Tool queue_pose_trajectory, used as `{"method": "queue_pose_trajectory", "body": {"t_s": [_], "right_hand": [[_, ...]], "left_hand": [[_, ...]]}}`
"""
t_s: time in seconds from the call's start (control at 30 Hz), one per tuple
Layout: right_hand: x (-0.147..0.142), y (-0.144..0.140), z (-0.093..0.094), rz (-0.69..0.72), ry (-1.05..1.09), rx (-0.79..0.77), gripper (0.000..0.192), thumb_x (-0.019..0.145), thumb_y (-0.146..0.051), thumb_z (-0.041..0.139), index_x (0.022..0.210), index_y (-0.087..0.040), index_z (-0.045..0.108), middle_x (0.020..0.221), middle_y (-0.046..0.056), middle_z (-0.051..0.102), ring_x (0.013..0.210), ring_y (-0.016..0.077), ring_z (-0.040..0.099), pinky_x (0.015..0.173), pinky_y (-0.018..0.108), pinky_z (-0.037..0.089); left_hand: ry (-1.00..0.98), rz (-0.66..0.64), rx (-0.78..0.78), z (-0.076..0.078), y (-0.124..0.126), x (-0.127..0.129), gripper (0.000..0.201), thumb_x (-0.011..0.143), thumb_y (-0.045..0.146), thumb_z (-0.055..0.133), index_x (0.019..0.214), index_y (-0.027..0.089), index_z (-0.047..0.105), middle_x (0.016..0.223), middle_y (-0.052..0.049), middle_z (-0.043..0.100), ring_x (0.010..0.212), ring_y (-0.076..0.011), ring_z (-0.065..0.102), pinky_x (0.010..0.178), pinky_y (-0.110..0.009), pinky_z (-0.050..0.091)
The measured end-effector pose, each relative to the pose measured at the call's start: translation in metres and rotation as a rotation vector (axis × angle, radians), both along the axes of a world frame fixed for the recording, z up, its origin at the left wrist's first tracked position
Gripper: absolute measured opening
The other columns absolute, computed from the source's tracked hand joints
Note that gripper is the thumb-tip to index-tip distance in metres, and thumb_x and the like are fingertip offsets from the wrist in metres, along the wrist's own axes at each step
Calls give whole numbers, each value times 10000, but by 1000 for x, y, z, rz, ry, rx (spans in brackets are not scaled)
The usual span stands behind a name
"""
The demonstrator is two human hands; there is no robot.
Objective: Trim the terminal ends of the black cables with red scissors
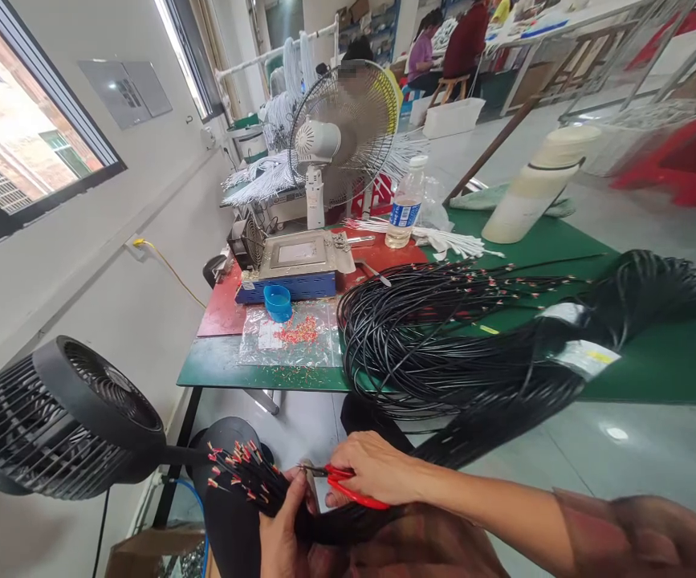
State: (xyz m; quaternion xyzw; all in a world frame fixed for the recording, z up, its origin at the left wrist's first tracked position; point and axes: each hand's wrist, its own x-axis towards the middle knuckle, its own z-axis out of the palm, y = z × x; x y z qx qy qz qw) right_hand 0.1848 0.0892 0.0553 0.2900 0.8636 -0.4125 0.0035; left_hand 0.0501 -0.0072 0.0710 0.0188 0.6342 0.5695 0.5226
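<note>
My left hand point(287, 526) is wrapped round a bundle of black cables point(257, 486) held above my lap. Their stripped ends, with short red and pale wire tips, fan out to the left. In my right hand point(365, 470) is a pair of scissors with red handles point(353, 490). The blades point left and meet the tips of my left thumb and forefinger; what lies between the blades is too small to make out. A large heap of black cables point(432, 337) lies on the table to the right, bound with white wraps.
On the green table point(642, 373) stand a blue-sided machine point(299, 265), a blue cup point(278, 303), a bottle point(404, 205) and a tumbler point(534, 189). Red clippings lie on a plastic bag point(251, 345). A black fan point(64, 417) stands left; a white fan point(348, 136) is behind. People sit farther back.
</note>
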Motion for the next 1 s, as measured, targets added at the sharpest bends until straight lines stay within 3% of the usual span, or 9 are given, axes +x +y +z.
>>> {"method": "queue_pose_trajectory", "body": {"t_s": [0.2,0.43,0.53,0.67,0.9,1.0], "right_hand": [[-4,0,-2,-85,53,-128,478,695,-553,570,498,-118,581,409,-62,272,434,43,228,429,195,172],[-25,1,-5,-319,303,-844,423,653,-545,588,546,-144,510,383,-74,378,328,47,320,344,177,240],[-35,-1,-9,-346,370,-1021,411,615,-527,625,542,-136,522,392,-68,417,316,43,345,320,170,245],[-40,-6,-14,-378,384,-1077,418,589,-512,657,497,-134,506,385,-63,421,302,38,340,296,166,231],[-34,-20,-15,-388,493,-990,385,658,-489,639,567,-120,578,434,-39,476,330,41,359,318,170,274],[-33,-24,-15,-425,499,-1095,414,656,-511,630,522,-130,539,411,-40,459,327,45,372,306,165,256]], "left_hand": [[-1,-64,13,-4,0,-2,166,575,310,643,625,186,544,428,77,481,470,-41,432,517,-200,358],[-37,-65,17,-7,-6,-3,227,522,255,685,721,166,622,501,37,579,518,-61,500,550,-216,394],[-69,-18,8,-6,-7,-1,256,489,233,705,728,170,635,510,32,595,522,-66,512,555,-223,407],[-72,-21,14,-6,-8,-1,217,506,249,696,695,170,626,519,30,597,545,-82,537,585,-241,423],[-32,-88,28,-15,-9,-5,150,559,265,659,659,168,605,534,37,590,547,-65,521,591,-226,405],[-77,-104,46,-14,-10,-3,126,567,256,652,655,180,605,556,38,609,587,-81,554,636,-244,432]]}}
